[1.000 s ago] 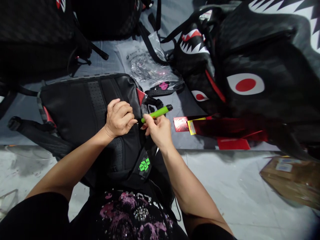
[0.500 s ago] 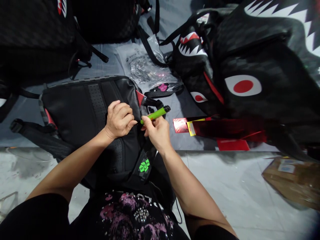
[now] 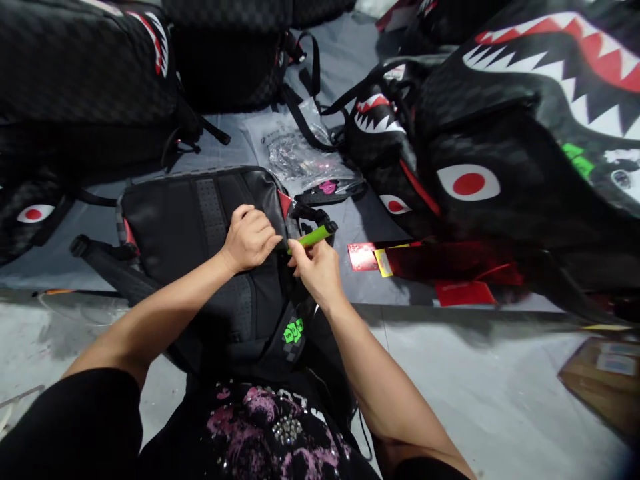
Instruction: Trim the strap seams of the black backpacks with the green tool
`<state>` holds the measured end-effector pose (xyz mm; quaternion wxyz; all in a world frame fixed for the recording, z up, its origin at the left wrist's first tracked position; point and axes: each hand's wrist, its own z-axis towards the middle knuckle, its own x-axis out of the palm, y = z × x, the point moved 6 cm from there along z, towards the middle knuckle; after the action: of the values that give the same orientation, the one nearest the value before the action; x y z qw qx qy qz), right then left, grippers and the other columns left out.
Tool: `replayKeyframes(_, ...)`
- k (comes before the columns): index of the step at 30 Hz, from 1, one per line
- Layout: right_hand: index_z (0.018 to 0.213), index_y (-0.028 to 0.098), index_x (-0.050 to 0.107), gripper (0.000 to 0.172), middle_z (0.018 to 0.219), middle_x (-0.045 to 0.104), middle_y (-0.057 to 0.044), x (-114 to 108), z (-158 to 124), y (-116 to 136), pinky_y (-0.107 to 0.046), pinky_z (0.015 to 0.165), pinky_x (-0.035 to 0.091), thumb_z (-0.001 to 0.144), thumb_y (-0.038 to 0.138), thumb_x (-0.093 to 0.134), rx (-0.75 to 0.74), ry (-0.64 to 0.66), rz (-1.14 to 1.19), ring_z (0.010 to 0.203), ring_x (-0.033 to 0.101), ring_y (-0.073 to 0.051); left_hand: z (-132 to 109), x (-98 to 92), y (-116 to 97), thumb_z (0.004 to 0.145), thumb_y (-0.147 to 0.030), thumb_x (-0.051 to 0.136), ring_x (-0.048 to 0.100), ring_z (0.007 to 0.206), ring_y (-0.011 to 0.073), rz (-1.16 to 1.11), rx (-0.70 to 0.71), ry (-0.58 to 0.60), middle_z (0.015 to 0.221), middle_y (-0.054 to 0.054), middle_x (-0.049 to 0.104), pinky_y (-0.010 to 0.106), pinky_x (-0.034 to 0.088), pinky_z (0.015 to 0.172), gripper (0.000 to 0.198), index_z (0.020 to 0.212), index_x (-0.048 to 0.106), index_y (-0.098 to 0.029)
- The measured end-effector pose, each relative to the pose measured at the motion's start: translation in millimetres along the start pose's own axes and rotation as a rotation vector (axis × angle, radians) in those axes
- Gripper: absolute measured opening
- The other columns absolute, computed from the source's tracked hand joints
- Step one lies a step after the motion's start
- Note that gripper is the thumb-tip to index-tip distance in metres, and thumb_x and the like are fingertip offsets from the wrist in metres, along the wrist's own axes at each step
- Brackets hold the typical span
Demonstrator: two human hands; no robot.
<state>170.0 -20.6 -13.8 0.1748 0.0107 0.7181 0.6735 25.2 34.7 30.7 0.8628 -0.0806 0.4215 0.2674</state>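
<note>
A black backpack point(image 3: 175, 220) lies back panel up in front of me, its strap side towards the camera. My left hand point(image 3: 250, 237) rests over its right part, fingers curled and thumb pressed to them at the bag's edge; whatever they pinch is too small to make out. Close beside it, my right hand point(image 3: 317, 267) is closed round a slim green tool with a black end point(image 3: 316, 236). The tool slants up to the right, and its lower tip is hidden by the fingers at the bag's side seam. A green print point(image 3: 293, 330) marks the strap below.
Large black shark-face bags point(image 3: 500, 220) crowd the right, and dark checked bags point(image 3: 85, 67) stand at the back left. A clear plastic bag point(image 3: 295, 150) lies behind the backpack. Red and yellow tags point(image 3: 363, 257) lie to the right. A cardboard box point(image 3: 600, 380) sits on the floor.
The view has shifted, so the backpack and its surroundings appear slightly further right and lower. Both hands keep much the same grip at the bag's edge.
</note>
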Motion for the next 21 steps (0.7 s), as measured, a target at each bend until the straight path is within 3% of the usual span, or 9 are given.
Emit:
replayKeyframes(3,0.088,0.016,0.061,0.034,0.060,0.066,0.001,-13.2,-11.7,4.4,-0.023,0.044,0.046,0.086,0.050,0.064,-0.026,-0.101,0.108,0.043,0.060,-0.013,18.5,6.6,3.6,0.101,-0.043,0.041,0.055,0.062,0.0169,0.069,0.233,0.193,0.058,0.003,0.062,0.037,0.036,0.070,0.050,0.062,0.061,-0.018)
replayKeyframes(5,0.101,0.016,0.061,0.033,0.068,0.070,-0.001,-19.8,-26.7,8.5,-0.026,0.051,0.053,0.087,0.045,0.065,-0.079,-0.150,0.226,0.050,0.065,-0.014,29.0,-1.8,3.4,0.102,-0.043,0.038,0.052,0.055,0.0157,0.096,0.353,0.227,0.055,0.004,0.062,0.035,0.031,0.063,0.055,0.059,0.060,-0.018)
replayKeyframes(8,0.117,0.018,0.060,0.035,0.086,0.076,-0.006,-19.4,-55.6,17.5,-0.033,0.065,0.061,0.090,0.039,0.063,-0.218,-0.166,0.249,0.064,0.072,-0.018,39.0,-40.0,-5.0,0.102,-0.040,0.040,0.048,0.049,0.0135,0.162,0.389,0.124,0.051,0.002,0.058,0.033,0.030,0.060,0.055,0.055,0.056,-0.018)
replayKeyframes(11,0.121,0.020,0.062,0.031,0.109,0.075,-0.012,-16.1,-85.7,42.2,-0.039,0.076,0.063,0.094,0.034,0.060,-0.490,-0.235,0.116,0.085,0.076,-0.023,38.5,-100.7,-23.9,0.099,-0.039,0.047,0.048,0.050,0.0131,0.287,0.359,-0.001,0.051,0.000,0.055,0.033,0.031,0.060,0.049,0.055,0.052,-0.019)
replayKeyframes(14,0.125,0.023,0.062,0.030,0.111,0.074,-0.011,-20.2,-111.8,89.1,-0.042,0.083,0.063,0.096,0.031,0.060,-0.816,-0.290,0.054,0.094,0.075,-0.024,38.5,-172.2,-40.9,0.099,-0.043,0.047,0.050,0.053,0.0136,0.433,0.235,-0.058,0.052,-0.001,0.050,0.033,0.031,0.061,0.048,0.057,0.051,-0.020)
replayKeyframes(17,0.130,0.025,0.060,0.037,0.107,0.075,-0.007,-36.7,-128.7,151.0,-0.042,0.084,0.062,0.093,0.027,0.065,-1.137,-0.207,0.073,0.089,0.075,-0.023,44.0,-240.7,-52.4,0.101,-0.050,0.038,0.051,0.055,0.0139,0.537,-0.034,-0.141,0.051,-0.002,0.044,0.033,0.031,0.063,0.055,0.057,0.049,-0.020)
replayKeyframes(19,0.130,0.027,0.061,0.041,0.108,0.075,-0.006,-50.3,-134.1,187.3,-0.039,0.083,0.061,0.090,0.023,0.069,-1.331,-0.140,-0.009,0.092,0.074,-0.023,44.4,-268.5,-64.1,0.103,-0.052,0.031,0.052,0.057,0.0143,0.576,-0.191,-0.220,0.051,-0.001,0.043,0.034,0.031,0.064,0.059,0.056,0.048,-0.020)
replayKeyframes(21,0.131,0.027,0.061,0.043,0.109,0.074,-0.006,-58.2,-132.5,206.1,-0.035,0.082,0.060,0.090,0.021,0.069,-1.468,-0.084,-0.174,0.095,0.073,-0.022,38.0,-269.8,-75.8,0.104,-0.051,0.028,0.054,0.060,0.0154,0.579,-0.317,-0.259,0.053,0.000,0.046,0.034,0.031,0.065,0.060,0.058,0.050,-0.020)
